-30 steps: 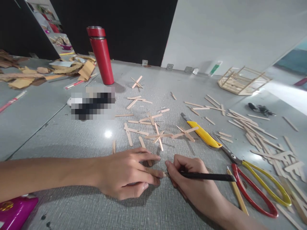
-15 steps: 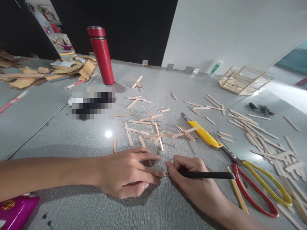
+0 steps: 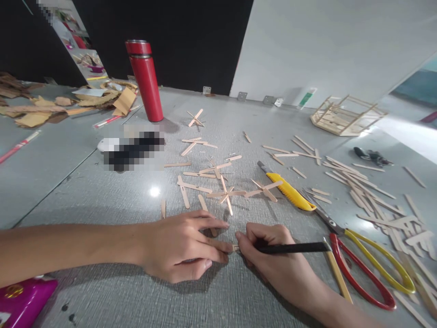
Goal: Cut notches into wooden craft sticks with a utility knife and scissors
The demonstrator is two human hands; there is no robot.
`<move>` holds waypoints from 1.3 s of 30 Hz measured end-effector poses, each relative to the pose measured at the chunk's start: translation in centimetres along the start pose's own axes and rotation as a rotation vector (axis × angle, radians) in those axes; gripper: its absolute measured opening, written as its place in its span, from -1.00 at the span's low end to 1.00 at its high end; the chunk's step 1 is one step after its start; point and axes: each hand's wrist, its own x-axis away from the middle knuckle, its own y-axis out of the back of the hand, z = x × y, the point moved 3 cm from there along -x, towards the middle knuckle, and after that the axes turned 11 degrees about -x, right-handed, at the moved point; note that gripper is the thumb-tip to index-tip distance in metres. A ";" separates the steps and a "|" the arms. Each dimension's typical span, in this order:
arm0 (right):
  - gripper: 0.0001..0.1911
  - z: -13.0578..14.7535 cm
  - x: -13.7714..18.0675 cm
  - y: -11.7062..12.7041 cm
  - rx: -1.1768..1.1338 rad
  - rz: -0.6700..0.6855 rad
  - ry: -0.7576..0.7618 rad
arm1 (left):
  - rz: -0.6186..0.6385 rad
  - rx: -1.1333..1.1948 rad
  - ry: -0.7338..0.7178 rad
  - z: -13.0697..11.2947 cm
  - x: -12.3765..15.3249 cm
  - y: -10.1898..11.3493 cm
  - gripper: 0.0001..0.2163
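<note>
A: 2 hands sit low on the grey surface (image 3: 102, 200), nearly meeting. The left hand (image 3: 177, 248) lies flat with its fingers (image 3: 213, 246) pressed down on a small wooden stick (image 3: 235, 248), only the end of which shows between the hands.

B: And the other one?

A: The right hand (image 3: 273, 255) has its fingers curled tight around a black pen (image 3: 293, 248), gripped near the tip. The tip is at the exposed end of the stick; the barrel runs off to the right, almost level.

B: So the stick is right in front of the person?

A: Yes, near the lower middle of the view, pinned under the left fingertips and touching the surface.

B: What lies around them?

A: Just beyond the hands, loose craft sticks (image 3: 191, 187) and a few glued crosses (image 3: 227, 193). To the right, a yellow utility knife (image 3: 290, 191), then scissors with 1 red and 1 yellow handle (image 3: 368, 273) close to the right wrist. Further right, a larger scatter of sticks (image 3: 368, 191).

B: Anything further back?

A: A red flask (image 3: 146, 82) stands upright, cardboard scraps (image 3: 102, 98) to its left, and a stick-built frame (image 3: 344, 116) far right. A magenta object (image 3: 23, 298) peeks in under the left forearm.
</note>
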 end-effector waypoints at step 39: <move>-0.53 -0.3 0.6 0.1 -0.121 -0.067 -0.111 | 0.010 0.014 0.006 -0.2 -0.3 0.5 -0.64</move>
